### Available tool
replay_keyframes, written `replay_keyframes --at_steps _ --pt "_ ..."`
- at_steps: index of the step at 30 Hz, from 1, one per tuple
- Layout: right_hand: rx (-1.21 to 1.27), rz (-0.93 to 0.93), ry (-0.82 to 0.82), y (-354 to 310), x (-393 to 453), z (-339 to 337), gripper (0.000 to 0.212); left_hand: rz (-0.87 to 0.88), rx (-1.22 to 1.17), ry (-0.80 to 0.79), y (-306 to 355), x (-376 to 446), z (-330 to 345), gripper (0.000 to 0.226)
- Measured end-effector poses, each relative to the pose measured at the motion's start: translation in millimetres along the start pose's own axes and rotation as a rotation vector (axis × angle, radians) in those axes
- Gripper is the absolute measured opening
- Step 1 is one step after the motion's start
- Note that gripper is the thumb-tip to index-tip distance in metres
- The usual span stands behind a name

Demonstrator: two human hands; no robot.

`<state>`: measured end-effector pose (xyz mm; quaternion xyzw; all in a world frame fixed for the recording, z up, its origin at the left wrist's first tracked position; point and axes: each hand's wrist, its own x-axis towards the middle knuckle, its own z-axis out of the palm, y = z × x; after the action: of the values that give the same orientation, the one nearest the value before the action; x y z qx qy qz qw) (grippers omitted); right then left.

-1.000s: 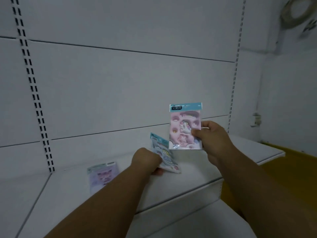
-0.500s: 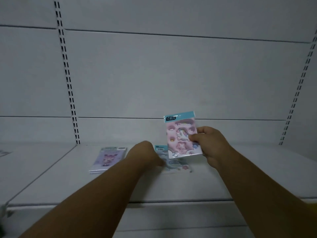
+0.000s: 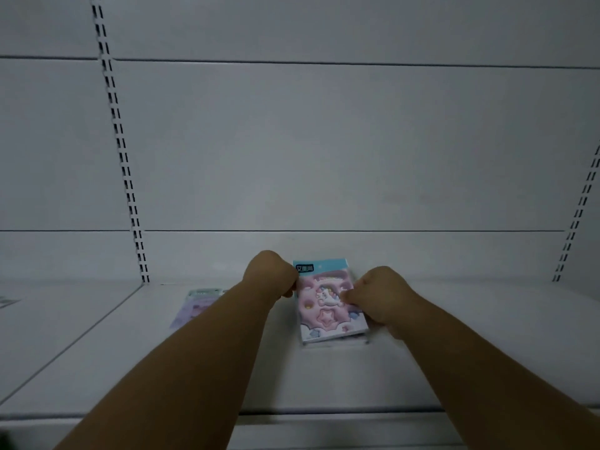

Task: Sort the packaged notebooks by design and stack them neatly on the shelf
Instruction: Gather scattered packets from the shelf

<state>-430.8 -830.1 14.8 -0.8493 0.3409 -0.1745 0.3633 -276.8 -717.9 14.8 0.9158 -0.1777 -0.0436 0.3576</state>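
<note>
A pink packaged notebook (image 3: 326,306) with a unicorn design and a blue header lies on the white shelf (image 3: 324,378), on top of another package whose edge shows beneath it. My right hand (image 3: 383,297) pinches its right side. My left hand (image 3: 269,274) holds its upper left edge. A purple packaged notebook (image 3: 194,306) lies flat on the shelf to the left, partly hidden behind my left forearm.
The white back panel (image 3: 324,141) rises behind the shelf, with slotted uprights at the left (image 3: 120,151) and right (image 3: 581,206). A neighbouring shelf section (image 3: 48,326) lies to the left. The shelf's front edge (image 3: 324,412) runs below my forearms.
My right hand lowered the pink notebook from upright in the air down flat onto the package my left hand held on the shelf. My left hand shifted to the pink notebook's left edge.
</note>
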Motion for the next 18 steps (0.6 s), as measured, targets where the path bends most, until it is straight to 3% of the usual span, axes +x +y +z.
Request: replay_keyframes --at_steps 3,8,12,18 --pt "-0.264 -0.080 0.050 7 7 7 0.035 0.027 0.181 -0.002 -4 7 9 0.020" --pt "-0.438 -0.128 0.076 8 10 9 0.039 0.136 0.293 0.051 -5 13 18 0.023" --pt "-0.372 -0.373 0.190 -11 2 8 0.029 0.193 0.279 0.120 -5 8 12 0.029" --pt "-0.296 -0.706 0.276 -87 -15 26 0.041 0.306 0.310 0.305 -40 -22 -37 0.026"
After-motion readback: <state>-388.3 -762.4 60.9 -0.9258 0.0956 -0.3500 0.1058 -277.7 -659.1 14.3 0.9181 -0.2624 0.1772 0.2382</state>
